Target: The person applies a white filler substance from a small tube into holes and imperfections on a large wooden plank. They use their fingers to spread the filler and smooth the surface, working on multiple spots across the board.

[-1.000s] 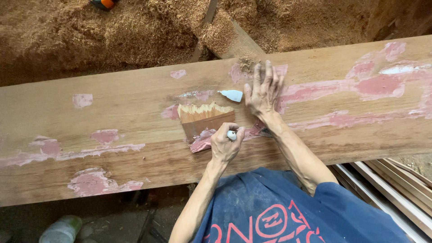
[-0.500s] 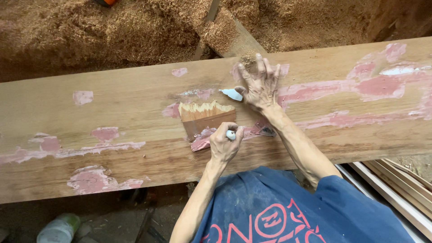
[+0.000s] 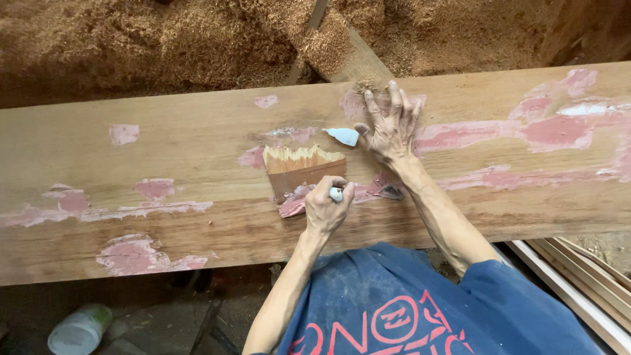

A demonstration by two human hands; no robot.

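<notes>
A long wooden plank with several patches of pink filler lies across the view. My left hand is closed around the white handle of a wide brush that has a brown body and pale bristles. The brush rests on the plank over a pink patch. My right hand presses flat on the plank with its fingers spread, just right of a small pale-blue piece. A small dark flat piece lies by my right wrist.
Heaps of sawdust fill the ground behind the plank, and a wooden beam pokes out of them. A white-and-green bottle lies on the floor at the lower left. Pale wooden slats are stacked at the lower right.
My right hand has shifted slightly on the plank, fingers still spread. My left hand and the brush have barely moved.
</notes>
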